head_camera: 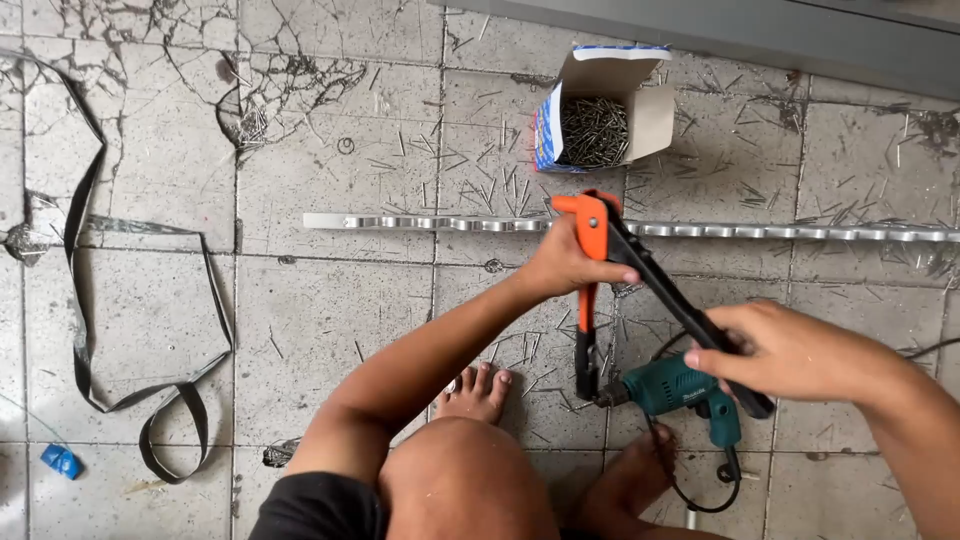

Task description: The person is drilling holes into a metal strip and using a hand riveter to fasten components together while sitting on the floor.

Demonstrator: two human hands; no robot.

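At the far left a black strap (150, 400) loops over the cracked tile floor (330, 320), with a small blue scrap (62, 461) at about seven o'clock from the loop. Spent rivet pins lie scattered across the tiles toward the middle.

A long metal strip (420, 222) runs left to right across the upper half of the view. The left hand (565, 265) is closed around the orange grip of a rivet gun (600, 270), just below the head, which sits on the strip. The gun's orange-and-black handle hangs toward six o'clock from the head; its black handle slants toward four o'clock, so the two are spread wide apart. At twelve o'clock from the head, well above the strip, an open cardboard box (600, 105) holds a heap of rivets (593, 130).

Below the left forearm, bare toes (478, 390) and a knee (460, 480) show at six o'clock. A teal drill (680, 392) lies on the floor just right of the hanging handle, its bit end close to that handle's tip and its cord curling toward six o'clock.

The right hand (790, 350) is wrapped shut around the far end of the black handle, at four o'clock from the head and just above the drill.
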